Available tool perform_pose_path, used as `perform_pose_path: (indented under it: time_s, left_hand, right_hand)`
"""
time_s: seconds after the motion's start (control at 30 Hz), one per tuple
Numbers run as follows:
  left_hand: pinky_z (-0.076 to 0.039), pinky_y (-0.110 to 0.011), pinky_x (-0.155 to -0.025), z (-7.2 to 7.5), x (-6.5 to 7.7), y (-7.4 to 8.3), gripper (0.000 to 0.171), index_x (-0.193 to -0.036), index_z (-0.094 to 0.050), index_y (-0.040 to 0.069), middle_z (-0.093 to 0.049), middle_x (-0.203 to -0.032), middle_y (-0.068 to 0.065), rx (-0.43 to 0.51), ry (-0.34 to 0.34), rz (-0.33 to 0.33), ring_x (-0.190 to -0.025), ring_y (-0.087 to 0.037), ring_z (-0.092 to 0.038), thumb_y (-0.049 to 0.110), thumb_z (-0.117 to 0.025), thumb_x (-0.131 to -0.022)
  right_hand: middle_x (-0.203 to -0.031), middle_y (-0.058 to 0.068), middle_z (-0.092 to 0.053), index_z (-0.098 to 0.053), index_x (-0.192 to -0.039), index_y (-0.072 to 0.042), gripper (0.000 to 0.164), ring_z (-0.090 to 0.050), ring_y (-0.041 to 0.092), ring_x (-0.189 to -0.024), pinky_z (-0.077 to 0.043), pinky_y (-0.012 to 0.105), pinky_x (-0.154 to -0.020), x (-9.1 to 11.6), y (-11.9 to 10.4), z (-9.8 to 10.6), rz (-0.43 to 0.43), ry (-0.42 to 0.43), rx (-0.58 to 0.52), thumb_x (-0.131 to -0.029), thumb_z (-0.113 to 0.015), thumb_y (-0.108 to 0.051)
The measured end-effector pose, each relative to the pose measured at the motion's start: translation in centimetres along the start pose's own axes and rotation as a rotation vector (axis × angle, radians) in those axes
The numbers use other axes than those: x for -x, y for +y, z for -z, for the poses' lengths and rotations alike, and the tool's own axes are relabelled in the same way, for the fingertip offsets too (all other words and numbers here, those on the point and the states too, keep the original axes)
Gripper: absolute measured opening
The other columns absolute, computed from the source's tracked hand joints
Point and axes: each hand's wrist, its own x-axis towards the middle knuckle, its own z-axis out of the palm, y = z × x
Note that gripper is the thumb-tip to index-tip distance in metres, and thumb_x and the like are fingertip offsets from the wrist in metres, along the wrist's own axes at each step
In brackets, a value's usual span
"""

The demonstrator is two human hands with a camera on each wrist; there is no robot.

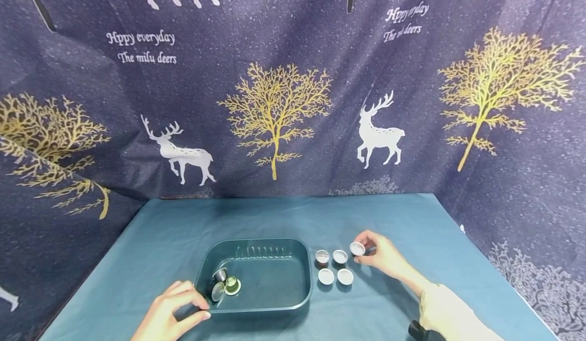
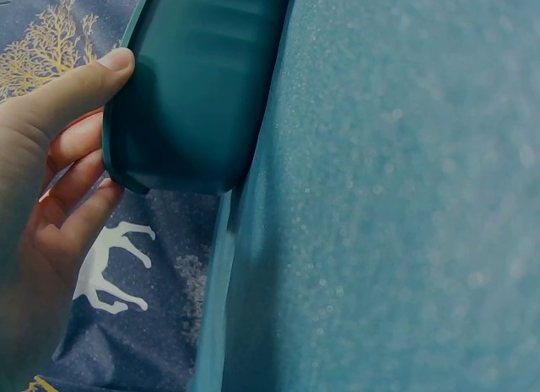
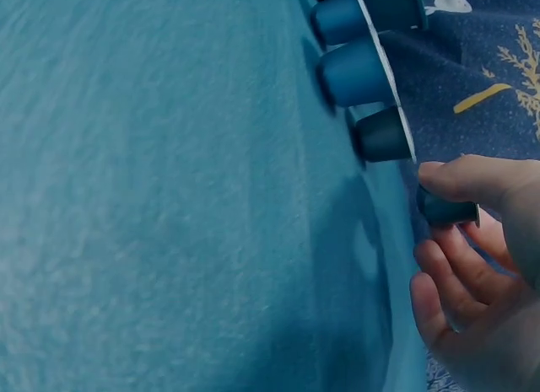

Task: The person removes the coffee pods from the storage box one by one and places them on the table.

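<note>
My left hand [image 1: 171,308] grips the front left corner of a dark green rectangular tray [image 1: 256,310]. In the left wrist view the thumb lies over the tray's rim [image 2: 107,143] and the fingers are behind it. Three coffee capsules lie in the tray's left end, among them a green one [image 1: 232,284] and one tipped on its side [image 1: 218,291]. To the right of the tray my right hand [image 1: 382,254] pinches a coffee capsule [image 1: 357,249] between thumb and fingers, its pale lid up. The right wrist view shows this capsule's dark teal body [image 3: 445,208].
Several more capsules, such as a brown-sided one [image 1: 322,257] and a blue one [image 3: 359,74], stand lid up between the tray and my right hand. A blue-green cloth [image 1: 366,310] covers the table. A dark printed curtain [image 1: 293,40] hangs behind and at both sides.
</note>
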Motion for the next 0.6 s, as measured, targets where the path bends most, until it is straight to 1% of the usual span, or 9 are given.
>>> perform_pose_path:
  time_s: [0.07, 0.2, 0.33, 0.6]
  left_hand:
    - [-0.037, -0.016, -0.068, 0.0, 0.0, 0.0, 0.04, -0.085, -0.068, 0.034, -0.056, -0.08, 0.023, -0.002, -0.002, 0.002, -0.079, 0.005, -0.048, 0.01, -0.09, -0.063]
    - [-0.037, -0.016, -0.068, 0.0, -0.1, 0.1, 0.04, -0.084, -0.068, 0.034, -0.056, -0.08, 0.023, -0.003, -0.002, 0.005, -0.079, 0.005, -0.048, 0.01, -0.09, -0.063]
    - [-0.037, -0.016, -0.069, 0.0, -0.1, 0.1, 0.04, -0.085, -0.068, 0.034, -0.057, -0.08, 0.023, 0.001, -0.002, 0.004, -0.079, 0.005, -0.048, 0.009, -0.09, -0.063]
    - [-0.037, -0.016, -0.068, 0.0, -0.1, 0.1, 0.042, -0.085, -0.067, 0.035, -0.057, -0.08, 0.023, -0.002, -0.003, 0.011, -0.079, 0.005, -0.048, 0.008, -0.09, -0.063]
  right_hand:
    - [-0.093, 0.007, -0.067, -0.062, -0.102, -0.007, 0.034, -0.065, 0.008, -0.082, -0.055, 0.025, -0.074, 0.0, 0.2, 0.0, 0.007, -0.006, 0.03, -0.075, -0.084, -0.011]
    - [-0.091, 0.004, -0.068, -0.063, -0.1, -0.008, 0.035, -0.064, 0.006, -0.08, -0.052, 0.025, -0.075, 0.1, 0.7, -0.2, -0.008, -0.009, 0.069, -0.073, -0.085, -0.012]
    - [-0.092, 0.004, -0.067, -0.063, -0.1, -0.009, 0.034, -0.063, 0.005, -0.079, -0.051, 0.023, -0.074, 0.2, 1.1, -0.4, -0.036, -0.015, 0.076, -0.074, -0.084, -0.012]
    - [-0.09, 0.004, -0.067, -0.062, -0.099, -0.008, 0.034, -0.06, 0.002, -0.076, -0.048, 0.021, -0.067, 0.6, 1.2, -0.5, -0.04, -0.01, 0.072, -0.074, -0.085, -0.012]
